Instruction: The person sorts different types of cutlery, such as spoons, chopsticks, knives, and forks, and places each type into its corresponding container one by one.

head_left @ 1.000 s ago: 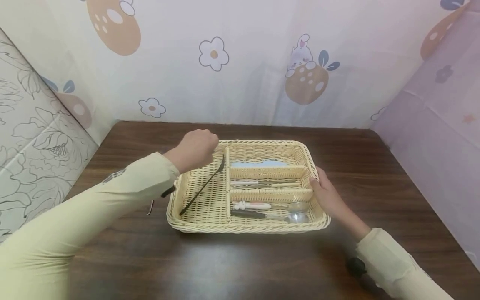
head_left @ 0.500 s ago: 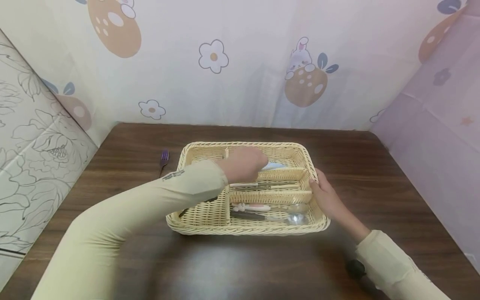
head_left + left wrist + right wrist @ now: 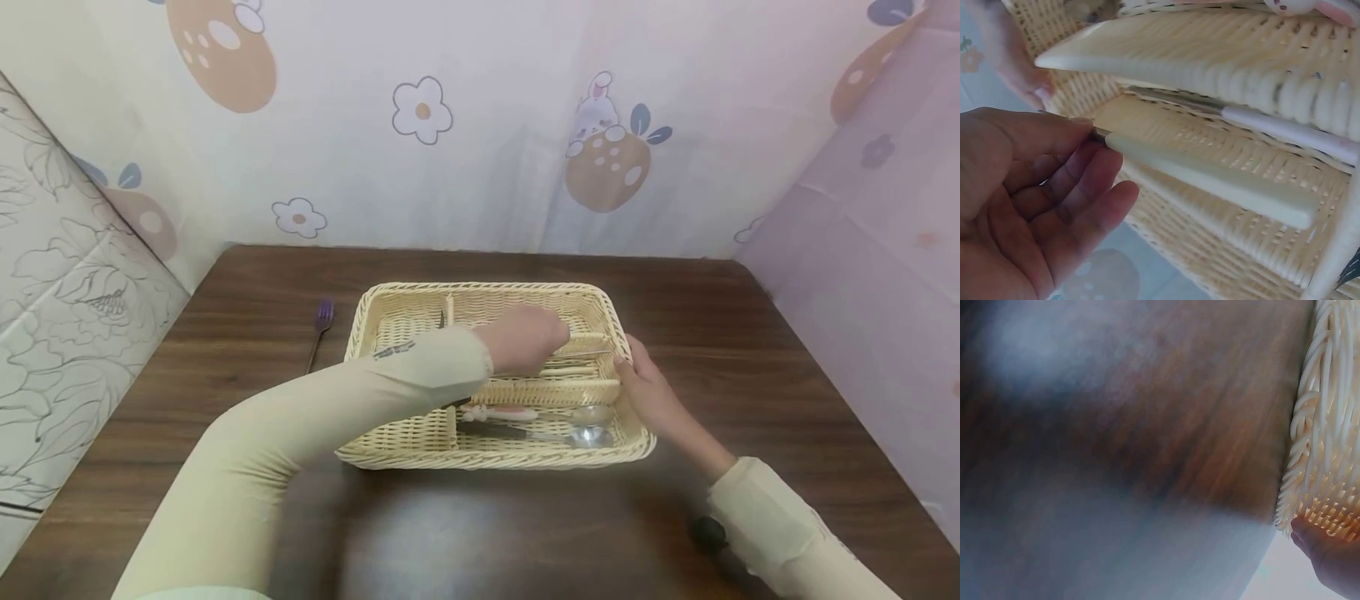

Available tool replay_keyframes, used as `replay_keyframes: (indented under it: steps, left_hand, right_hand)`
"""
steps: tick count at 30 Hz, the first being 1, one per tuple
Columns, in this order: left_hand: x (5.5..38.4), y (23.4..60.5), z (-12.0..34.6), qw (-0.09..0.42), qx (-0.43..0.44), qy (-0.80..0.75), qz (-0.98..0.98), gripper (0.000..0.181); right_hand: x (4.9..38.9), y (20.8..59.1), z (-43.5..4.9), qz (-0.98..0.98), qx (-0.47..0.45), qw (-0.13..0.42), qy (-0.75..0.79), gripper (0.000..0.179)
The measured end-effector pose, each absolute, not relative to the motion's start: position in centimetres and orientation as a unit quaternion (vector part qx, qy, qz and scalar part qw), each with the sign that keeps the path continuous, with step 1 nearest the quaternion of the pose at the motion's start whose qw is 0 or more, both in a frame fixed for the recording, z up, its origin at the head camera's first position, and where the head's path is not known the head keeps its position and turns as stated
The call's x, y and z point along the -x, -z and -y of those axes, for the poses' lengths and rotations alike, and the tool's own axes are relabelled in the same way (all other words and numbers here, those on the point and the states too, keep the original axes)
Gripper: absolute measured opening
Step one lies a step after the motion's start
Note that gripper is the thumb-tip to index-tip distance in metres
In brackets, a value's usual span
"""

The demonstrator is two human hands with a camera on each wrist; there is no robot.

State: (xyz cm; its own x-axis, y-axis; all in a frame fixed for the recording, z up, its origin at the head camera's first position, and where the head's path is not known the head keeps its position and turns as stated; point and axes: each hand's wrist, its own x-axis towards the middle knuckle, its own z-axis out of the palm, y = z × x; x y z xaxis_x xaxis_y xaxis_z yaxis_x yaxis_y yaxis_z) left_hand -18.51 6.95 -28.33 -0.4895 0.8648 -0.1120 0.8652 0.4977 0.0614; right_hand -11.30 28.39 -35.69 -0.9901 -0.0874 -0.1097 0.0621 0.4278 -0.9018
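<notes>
My left hand (image 3: 525, 337) is over the right-hand compartments of a cream wicker cutlery basket (image 3: 495, 460). In the left wrist view its thumb and fingers pinch the metal neck of a utensil with a smooth pale handle (image 3: 1210, 180); the working end is hidden by the hand, so I cannot tell its kind. Another utensil with a whitish handle (image 3: 1291, 132) lies in the compartment beneath. My right hand (image 3: 651, 387) grips the basket's right rim, thumb on the inner side. In the front compartment are a rabbit-handled spoon (image 3: 498, 413) and a dark-handled spoon (image 3: 592, 436).
A purple fork (image 3: 324, 317) lies on the dark wooden table (image 3: 420, 533) left of the basket. The tip of a long black utensil (image 3: 441, 319) shows in the left compartment, partly behind my sleeve. A printed curtain (image 3: 495, 192) hangs behind the table.
My left hand has moved right, from the basket's back-left rim to over the right-hand compartments. The pale blue item at the back is now out of sight. My right hand stays on the rim.
</notes>
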Motion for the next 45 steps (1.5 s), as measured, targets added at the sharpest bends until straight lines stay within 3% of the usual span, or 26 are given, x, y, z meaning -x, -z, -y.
replay_keyframes:
  steps: [21, 36, 45]
  left_hand:
    - [19.6, 31.1, -8.7, 0.112, -0.475, 0.067, -0.87, 0.015]
    - [19.3, 32.5, -9.8, 0.099, -0.45, 0.093, -0.883, 0.017]
    - [19.2, 28.2, -5.0, 0.136, -0.421, -0.121, -0.889, 0.015]
  right_hand:
    - [11.3, 35.8, -28.2, -0.838, 0.012, 0.062, 0.542, 0.051]
    - [11.2, 35.6, -28.2, -0.844, 0.011, 0.057, 0.533, 0.051]
    - [11.1, 35.6, -28.3, -0.838, 0.006, 0.055, 0.543, 0.052]
